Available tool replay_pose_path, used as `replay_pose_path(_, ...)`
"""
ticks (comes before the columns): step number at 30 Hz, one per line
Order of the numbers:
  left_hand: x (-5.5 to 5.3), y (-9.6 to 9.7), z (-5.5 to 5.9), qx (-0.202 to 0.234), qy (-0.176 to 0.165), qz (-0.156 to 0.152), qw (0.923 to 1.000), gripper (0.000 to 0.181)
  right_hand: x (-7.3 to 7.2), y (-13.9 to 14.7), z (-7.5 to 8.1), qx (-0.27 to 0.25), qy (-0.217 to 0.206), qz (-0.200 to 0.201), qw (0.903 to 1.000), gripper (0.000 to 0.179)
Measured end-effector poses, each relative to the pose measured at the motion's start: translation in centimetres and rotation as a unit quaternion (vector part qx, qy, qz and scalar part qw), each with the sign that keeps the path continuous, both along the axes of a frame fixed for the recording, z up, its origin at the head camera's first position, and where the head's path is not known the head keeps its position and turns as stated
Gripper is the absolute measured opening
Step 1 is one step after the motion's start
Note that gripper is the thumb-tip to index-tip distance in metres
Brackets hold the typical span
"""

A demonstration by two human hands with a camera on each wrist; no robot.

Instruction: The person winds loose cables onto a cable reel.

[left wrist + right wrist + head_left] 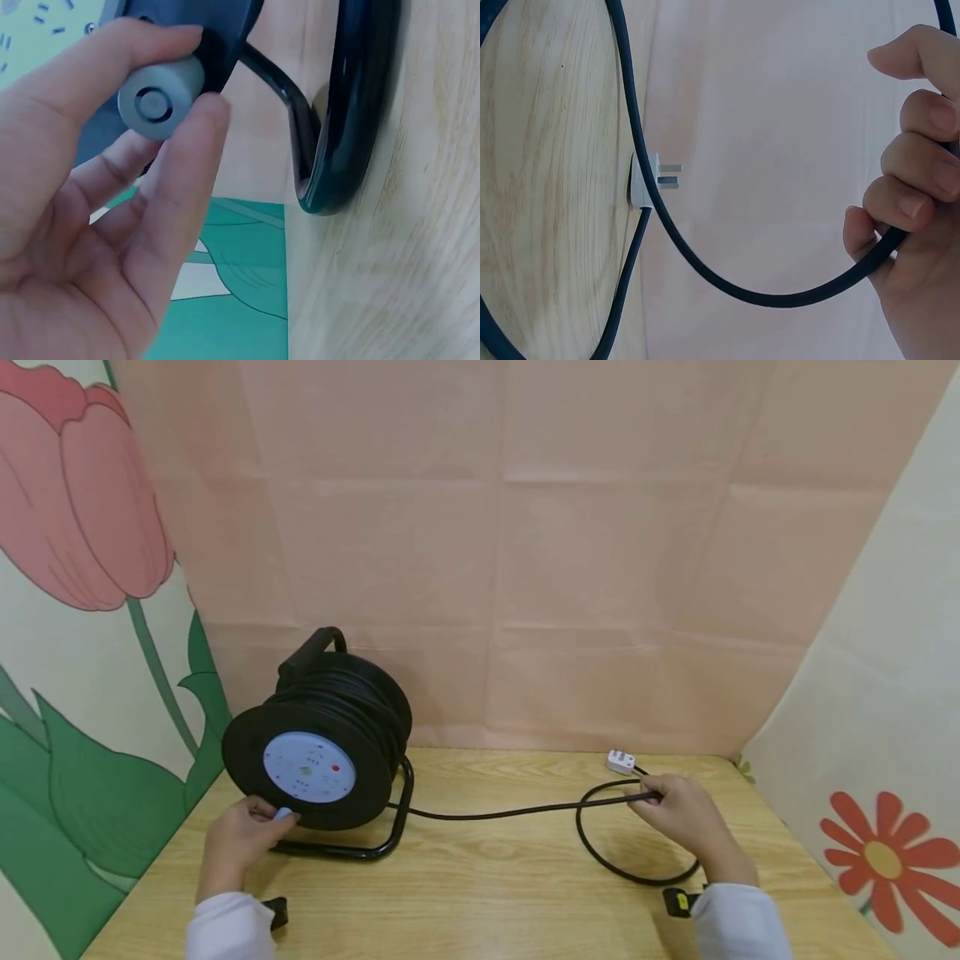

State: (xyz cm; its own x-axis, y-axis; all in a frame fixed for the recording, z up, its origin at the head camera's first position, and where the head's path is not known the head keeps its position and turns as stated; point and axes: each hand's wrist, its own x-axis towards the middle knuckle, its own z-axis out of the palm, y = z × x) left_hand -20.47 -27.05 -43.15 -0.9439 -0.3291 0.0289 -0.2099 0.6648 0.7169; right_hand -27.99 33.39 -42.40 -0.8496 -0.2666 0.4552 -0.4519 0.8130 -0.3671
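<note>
A black cable reel [315,735] wound with black cable stands at the left of the table, its pale round socket panel facing forward. At the reel's lower rim my left hand [238,843] pinches a grey winding knob [156,97] between thumb and fingers. From the reel a black cable [495,815] runs right to my right hand [686,814], whose fingers curl round it. Beyond that hand the cable drops in a loop [600,857] onto the table and ends in a white plug [621,762]. The plug's metal pins [670,181] show in the right wrist view.
The reel stands on a black tube frame [375,852]. Behind the wooden table [480,893] hangs a creased pink backdrop [495,568]. Flower-printed panels [97,693] flank the table on both sides. Dark wrist straps show beside both sleeves.
</note>
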Motion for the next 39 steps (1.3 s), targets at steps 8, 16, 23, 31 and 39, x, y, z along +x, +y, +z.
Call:
replay_pose_path(8, 0.5, -0.5, -0.2, 0.026, 0.042, 0.042, 0.9979, 0.045, 0.1, -0.2, 0.0, 0.008, 0.015, 0.005, 0.9998, 0.045)
replay_pose_path(16, 0.4, -0.6, -0.5, 0.077, 0.066, 0.058, 0.9931, 0.049, 0.1, -0.4, -0.1, 0.014, 0.000, 0.004, 0.9999, 0.041)
replay_pose_path(23, 0.4, -1.1, -0.7, 0.200, 0.074, 0.084, 0.9733, 0.049, 0.1, -0.6, 0.5, 0.010, -0.057, -0.012, 0.9983, 0.032)
replay_pose_path(31, 0.6, -1.2, -0.6, 0.313, 0.111, 0.095, 0.9383, 0.039, -0.3, -1.2, 0.4, 0.003, -0.056, -0.005, 0.9984, 0.029)
replay_pose_path(39, 0.6, -1.0, -0.3, 0.471, 0.160, 0.136, 0.8570, 0.027, -0.5, -1.6, -0.2, -0.010, -0.047, 0.041, 0.9980, 0.022)
